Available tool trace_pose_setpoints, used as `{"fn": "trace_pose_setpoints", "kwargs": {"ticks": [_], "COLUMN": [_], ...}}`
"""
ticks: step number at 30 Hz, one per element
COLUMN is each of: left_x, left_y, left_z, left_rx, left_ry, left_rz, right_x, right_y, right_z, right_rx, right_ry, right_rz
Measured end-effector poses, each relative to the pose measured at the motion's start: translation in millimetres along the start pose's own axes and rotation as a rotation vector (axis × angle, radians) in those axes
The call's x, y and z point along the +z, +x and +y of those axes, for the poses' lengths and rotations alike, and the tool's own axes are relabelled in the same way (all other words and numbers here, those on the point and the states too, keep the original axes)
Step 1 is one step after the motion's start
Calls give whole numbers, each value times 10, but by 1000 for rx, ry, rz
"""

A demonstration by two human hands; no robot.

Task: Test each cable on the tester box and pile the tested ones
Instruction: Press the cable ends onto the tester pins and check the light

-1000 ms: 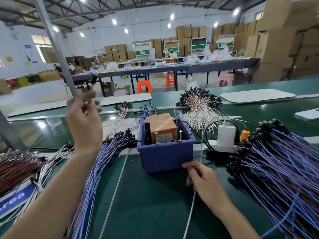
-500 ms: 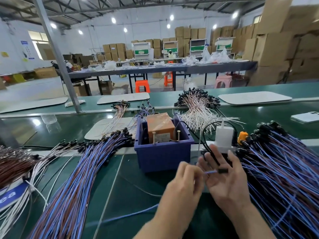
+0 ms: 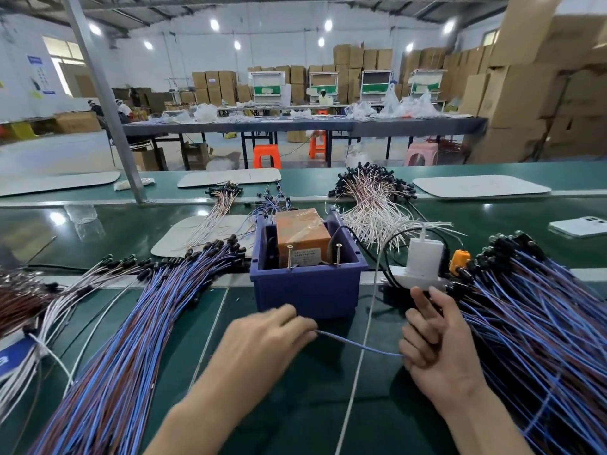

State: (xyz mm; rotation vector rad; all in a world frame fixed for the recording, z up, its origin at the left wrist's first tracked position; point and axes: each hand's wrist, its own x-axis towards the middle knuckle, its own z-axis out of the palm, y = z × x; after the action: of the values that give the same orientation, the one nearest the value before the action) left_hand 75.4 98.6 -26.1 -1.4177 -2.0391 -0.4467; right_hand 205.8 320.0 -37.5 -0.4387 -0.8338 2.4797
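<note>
A single blue cable (image 3: 358,346) stretches between my two hands just in front of the blue bin (image 3: 308,290). My left hand (image 3: 266,336) pinches one end of it. My right hand (image 3: 433,343) holds the other end in curled lower fingers, with two fingers raised. The bin holds an orange tester box (image 3: 300,236) with two upright screws at its front. A large pile of blue and brown cables (image 3: 538,323) lies to the right. Another such pile (image 3: 138,326) fans out on the left.
A white charger on a power strip (image 3: 423,257) sits right of the bin, and its thin white cord (image 3: 364,339) runs toward me between my hands. White cables (image 3: 374,205) lie behind the bin, brown and white ones (image 3: 29,303) at far left. A metal post (image 3: 108,103) stands back left.
My hands have moved apart from in front of the power strip, drawing the blue cable out between them. A second ago my left hand was raised over the left pile.
</note>
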Motion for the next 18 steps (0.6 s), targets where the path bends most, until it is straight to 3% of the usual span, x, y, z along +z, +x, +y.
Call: {"fn": "trace_pose_setpoints", "kwargs": {"ticks": [2,7,13,18], "left_x": [-68,-223,-194,-44], "left_y": [-22,-55,-25,-22], "left_z": [-171,-332,-24,367], "left_rx": [-31,-330,-116,100], "left_ry": [119,270,106,-128], "left_rz": [95,353,510,335], "right_x": [5,61,136,138], "right_y": [0,-36,-81,-103], "right_z": [17,125,241,238], "right_rx": [27,74,111,103], "right_ry": [-69,-217,-434,-463], "right_rz": [-25,-131,-178,-203]}}
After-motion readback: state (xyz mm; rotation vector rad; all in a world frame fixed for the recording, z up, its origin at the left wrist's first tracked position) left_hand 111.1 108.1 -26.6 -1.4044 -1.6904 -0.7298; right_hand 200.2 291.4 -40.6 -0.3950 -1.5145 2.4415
